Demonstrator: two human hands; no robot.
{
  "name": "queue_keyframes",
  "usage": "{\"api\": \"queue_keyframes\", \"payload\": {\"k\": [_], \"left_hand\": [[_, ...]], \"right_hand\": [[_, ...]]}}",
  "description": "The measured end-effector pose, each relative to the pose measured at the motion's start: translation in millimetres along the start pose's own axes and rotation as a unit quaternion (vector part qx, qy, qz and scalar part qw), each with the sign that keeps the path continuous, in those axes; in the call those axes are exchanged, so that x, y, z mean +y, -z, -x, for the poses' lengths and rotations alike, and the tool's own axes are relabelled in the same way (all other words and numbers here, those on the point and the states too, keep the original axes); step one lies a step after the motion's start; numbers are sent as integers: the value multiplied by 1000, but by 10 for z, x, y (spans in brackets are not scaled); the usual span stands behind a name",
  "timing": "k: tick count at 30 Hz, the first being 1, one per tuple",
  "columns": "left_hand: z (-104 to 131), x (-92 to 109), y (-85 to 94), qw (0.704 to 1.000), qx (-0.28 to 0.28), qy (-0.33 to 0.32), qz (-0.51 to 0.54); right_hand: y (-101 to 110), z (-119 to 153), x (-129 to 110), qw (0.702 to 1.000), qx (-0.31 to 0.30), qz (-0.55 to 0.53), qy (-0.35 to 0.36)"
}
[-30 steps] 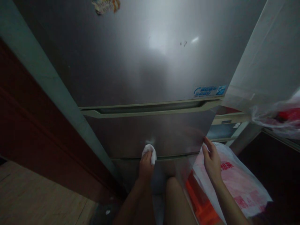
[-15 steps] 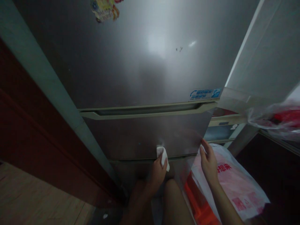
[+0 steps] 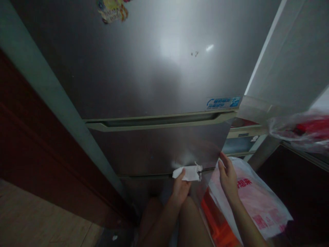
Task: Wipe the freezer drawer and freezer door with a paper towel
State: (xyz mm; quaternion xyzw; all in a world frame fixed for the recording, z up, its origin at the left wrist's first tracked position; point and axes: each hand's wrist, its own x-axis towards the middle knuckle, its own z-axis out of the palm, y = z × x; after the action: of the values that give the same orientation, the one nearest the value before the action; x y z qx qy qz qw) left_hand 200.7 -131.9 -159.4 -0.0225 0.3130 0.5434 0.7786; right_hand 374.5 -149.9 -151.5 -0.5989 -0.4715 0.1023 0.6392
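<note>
A silver refrigerator [image 3: 154, 147] with a wide recessed handle [image 3: 161, 122] fills the middle of the head view. Near the seam below its middle door, my left hand [image 3: 181, 187] holds a crumpled white cloth [image 3: 189, 172], thumb on top, the other fingers partly hidden beneath it. The cloth has a frayed right end. My right hand [image 3: 228, 173] is at the right edge of that door, fingertips touching the edge and thumb apart from the fingers, with nothing seen in it.
White plastic bags with red print [image 3: 257, 195] and an orange item [image 3: 218, 219] lie right of my knees. A clear bag with something red [image 3: 308, 128] hangs into view at the right. A dark red door frame [image 3: 51, 151] stands at the left.
My left hand has turned and moved slightly right; the white cloth now lies sideways along the seam instead of upright. My right hand stays at the door edge.
</note>
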Motion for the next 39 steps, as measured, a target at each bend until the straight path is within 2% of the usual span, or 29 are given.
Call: {"api": "queue_keyframes", "payload": {"k": [3, 7, 15, 17, 19, 21, 24, 26, 28, 30, 31, 35, 37, 39], "left_hand": [[20, 137, 48, 999, -14, 15, 46], [25, 389, 263, 997, -14, 5, 76], [8, 1221, 859, 981, 5, -129, 148], [-20, 1448, 996, 975, 5, -177, 136], [-40, 1670, 1084, 964, 12, -252, 82], [-29, 1890, 1122, 930, 58, -364, 14], [68, 2220, 1142, 838, 161, -520, -38], [167, 2419, 1156, 778, 228, -572, -121], [256, 2558, 1151, 712, 279, -583, -273], [303, 2601, 1096, 653, 279, -571, -412], [305, 2584, 1048, 637, 263, -567, -451], [207, 2310, 796, 597, 222, -573, -516], [139, 2085, 683, 585, 208, -595, -510], [83, 1803, 580, 587, 167, -617, -497]], "right_hand": [[8, -4, 7, 1000, -2, 1, -2], [29, -3, 17, 1000, -11, -2, -7], [50, -25, 54, 1000, -20, -7, -10], [49, -26, 51, 1000, -18, -2, -15], [51, -22, 47, 1000, -16, 4, -18], [54, -18, 48, 1000, -17, 9, -13], [50, -11, 59, 1000, -17, 17, -3], [38, -6, 65, 1000, -14, 24, -6], [20, 0, 62, 1000, -8, 23, -7], [5, 6, 52, 1000, -3, 21, -4], [-1, 8, 45, 1000, -1, 21, -2], [-7, 11, 21, 1000, -3, 20, -3], [-5, 11, 7, 1000, -5, 18, -6], [-4, 14, -10, 1000, -4, 15, -9]]}}
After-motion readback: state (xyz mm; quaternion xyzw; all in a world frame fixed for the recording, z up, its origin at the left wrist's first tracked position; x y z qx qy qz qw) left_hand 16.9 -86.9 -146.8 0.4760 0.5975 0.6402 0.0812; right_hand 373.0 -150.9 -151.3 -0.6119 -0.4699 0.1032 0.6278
